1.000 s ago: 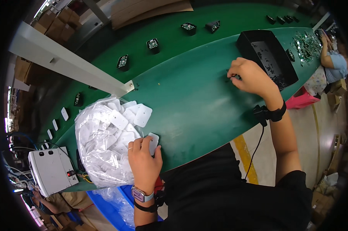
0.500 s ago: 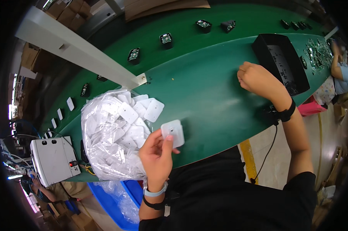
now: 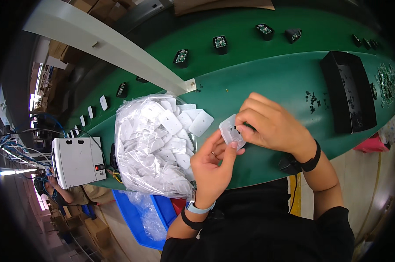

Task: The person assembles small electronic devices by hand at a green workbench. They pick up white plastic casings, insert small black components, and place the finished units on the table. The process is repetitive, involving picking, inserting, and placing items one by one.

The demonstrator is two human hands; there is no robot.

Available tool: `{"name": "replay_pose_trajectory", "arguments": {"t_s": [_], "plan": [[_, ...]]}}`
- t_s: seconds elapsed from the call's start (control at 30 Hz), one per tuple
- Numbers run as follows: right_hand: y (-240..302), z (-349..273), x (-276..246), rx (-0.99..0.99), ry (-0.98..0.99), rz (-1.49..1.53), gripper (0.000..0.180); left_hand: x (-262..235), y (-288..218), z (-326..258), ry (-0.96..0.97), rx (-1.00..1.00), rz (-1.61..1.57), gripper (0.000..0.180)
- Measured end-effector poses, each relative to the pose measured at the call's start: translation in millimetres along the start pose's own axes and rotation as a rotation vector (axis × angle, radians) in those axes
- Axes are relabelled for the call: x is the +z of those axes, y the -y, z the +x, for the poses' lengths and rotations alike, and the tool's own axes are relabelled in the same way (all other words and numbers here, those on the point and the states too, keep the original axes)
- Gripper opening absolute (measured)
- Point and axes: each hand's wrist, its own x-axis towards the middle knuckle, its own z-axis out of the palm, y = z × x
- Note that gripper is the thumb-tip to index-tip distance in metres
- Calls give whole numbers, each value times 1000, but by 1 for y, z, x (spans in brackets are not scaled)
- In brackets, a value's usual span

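Holding a small white plastic cover [image 3: 231,132] between them, both hands meet above the near edge of the green table [image 3: 267,83]. The left hand [image 3: 212,168] pinches the cover's lower side with thumb and fingers, and the right hand [image 3: 274,126] closes its fingertips on the cover's right edge, where something small and dark shows, too small to tell what. Just left of the hands lies a clear plastic bag [image 3: 151,148] spilling over with more white covers, a few loose ones at its mouth. A black tray [image 3: 348,96] sits well to the right on the table. Small black modules [image 3: 220,43] stand spaced along the far strip of the table. A white box with a red light [image 3: 78,161] sits at the left end.
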Motion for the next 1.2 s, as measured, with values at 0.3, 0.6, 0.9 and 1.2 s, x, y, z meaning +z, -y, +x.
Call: {"name": "replay_pose_trajectory", "arguments": {"t_s": [0.3, 0.6, 0.9, 1.2], "plan": [[-7, -11, 2, -66, -76, -127, 15, 16, 17, 4, -22, 150, 110, 41], [-13, -18, 1, -33, -115, -108, 14, 24, 12, 7, -56, 147, 196, 35], [-16, -22, 3, 2, -154, -23, 15, 21, 17, 11, -119, 57, 180, 32], [-18, -25, 4, 33, -140, 12, 14, 19, 19, 17, -116, 19, 154, 31]]}}
